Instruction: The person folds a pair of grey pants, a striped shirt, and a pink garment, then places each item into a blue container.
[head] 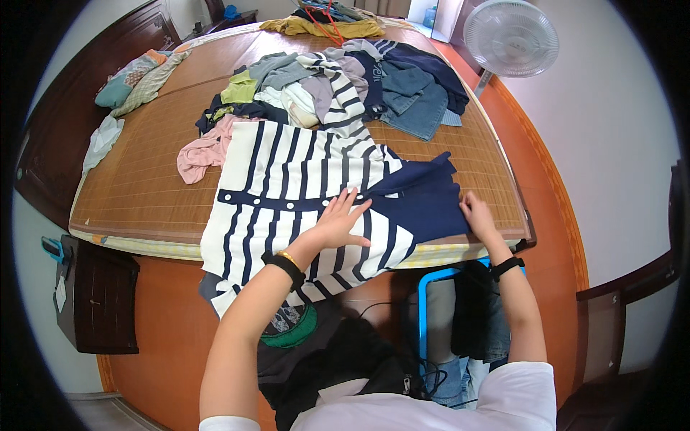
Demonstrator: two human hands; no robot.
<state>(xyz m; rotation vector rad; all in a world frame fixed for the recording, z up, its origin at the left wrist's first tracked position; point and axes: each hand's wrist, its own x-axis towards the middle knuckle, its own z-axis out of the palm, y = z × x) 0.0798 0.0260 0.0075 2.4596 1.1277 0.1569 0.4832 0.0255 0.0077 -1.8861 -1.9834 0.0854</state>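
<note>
A white and navy striped knit garment with a navy button band and a wide navy collar lies spread at the near side of the bed. One sleeve stretches towards the clothes pile, while the other droops at the bed's near edge. My left hand rests on it with fingers spread, beside the button band near the collar. At the collar's right edge is my right hand, its fingers curled; whether they pinch the cloth cannot be made out.
A heap of clothes with jeans and a pink garment lies beyond. More clothes and red hangers are at the far end. A standing fan is at right, a blue-framed container below, a dark cabinet at left.
</note>
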